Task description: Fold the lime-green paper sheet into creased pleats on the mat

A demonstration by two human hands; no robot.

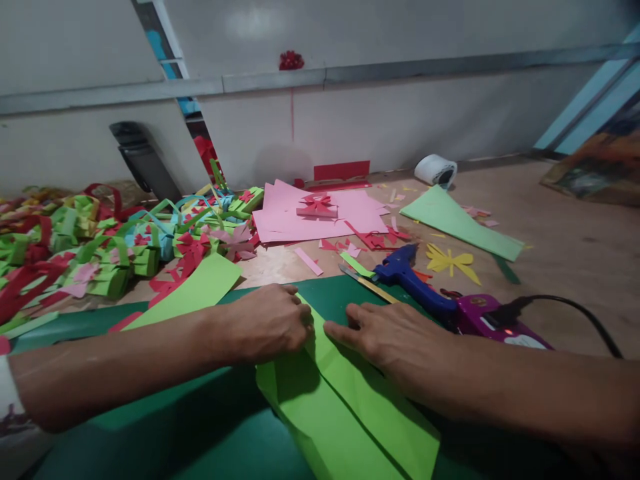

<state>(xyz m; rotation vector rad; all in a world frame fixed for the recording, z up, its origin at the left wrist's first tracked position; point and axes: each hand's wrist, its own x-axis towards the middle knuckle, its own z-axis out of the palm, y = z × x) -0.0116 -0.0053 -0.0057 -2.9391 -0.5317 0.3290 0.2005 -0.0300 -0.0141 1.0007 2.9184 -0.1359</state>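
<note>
A pale grey wall point(400, 127) runs behind the work, crossed by a grey rail point(380, 70). A red bow point(291, 61) hangs on it. The brown floor point(575, 240) stretches right toward a light-blue frame point(585, 100). A dark bin point(143, 160) leans at the left. The light is soft and even.

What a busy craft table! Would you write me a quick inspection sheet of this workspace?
Surface: dark green mat over a wooden table.
Job's things: light green paper, creased, pressed flat by both hands.
Clutter: paper baskets, pink sheets, blue glue gun, tape roll, scraps.
Grippers: left hand knuckles down on the paper; right hand flat, fingers spread.
Cables: black cord beside the right forearm.
Surroundings: grey wall, red paper flower.
</note>
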